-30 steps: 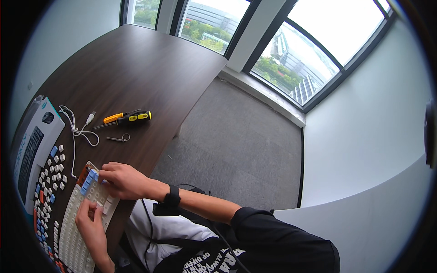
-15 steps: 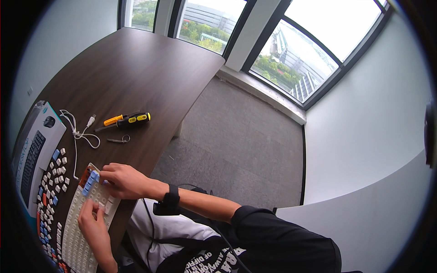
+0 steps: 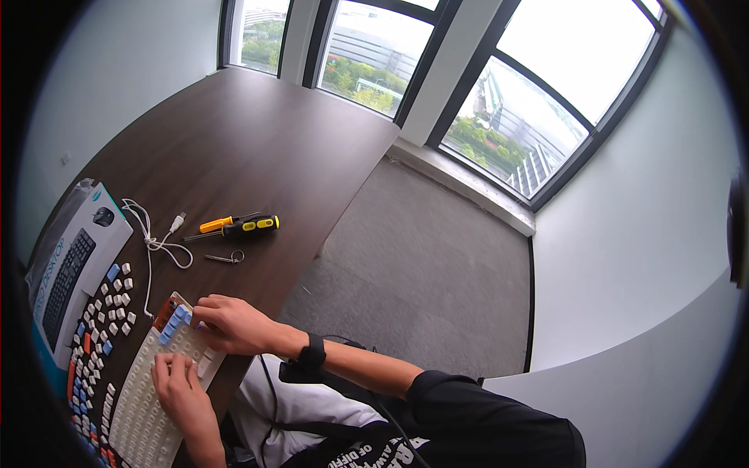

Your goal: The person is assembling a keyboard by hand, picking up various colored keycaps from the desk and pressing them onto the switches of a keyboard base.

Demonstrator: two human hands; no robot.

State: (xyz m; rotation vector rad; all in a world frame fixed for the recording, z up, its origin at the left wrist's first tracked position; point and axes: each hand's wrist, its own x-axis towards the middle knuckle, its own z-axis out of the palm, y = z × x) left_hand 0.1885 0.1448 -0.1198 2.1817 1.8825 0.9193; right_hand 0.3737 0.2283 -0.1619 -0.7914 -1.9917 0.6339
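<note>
A cream keyboard [image 3: 148, 398] lies at the table's near edge, most of its key positions without caps. Blue keycaps [image 3: 176, 321] sit in a cluster near its far end, beside an uncovered orange-brown strip. My left hand [image 3: 186, 396] rests on the middle of the keyboard, fingers bent and slightly apart, with nothing seen in them. Over the far end, next to the blue keycaps, my right hand [image 3: 232, 324] has its fingers curled together. Whatever lies at its fingertips is hidden. A pale long keycap [image 3: 207, 362] shows between the hands, at the keyboard's near side.
Loose white, blue and orange-red keycaps [image 3: 109, 312] spread left of the keyboard. Beyond them lies a keyboard-and-mouse box [image 3: 82, 261]. A white USB cable [image 3: 160, 245], a black-and-yellow screwdriver [image 3: 253, 226], an orange-handled tool [image 3: 216, 225] and a ringed metal tool [image 3: 226, 257] lie farther back.
The whole view has shifted, so the table appears lower and farther right. My left fingers have moved from a loose pinch to lying on the keyboard. The right hand stays by the blue keycaps.
</note>
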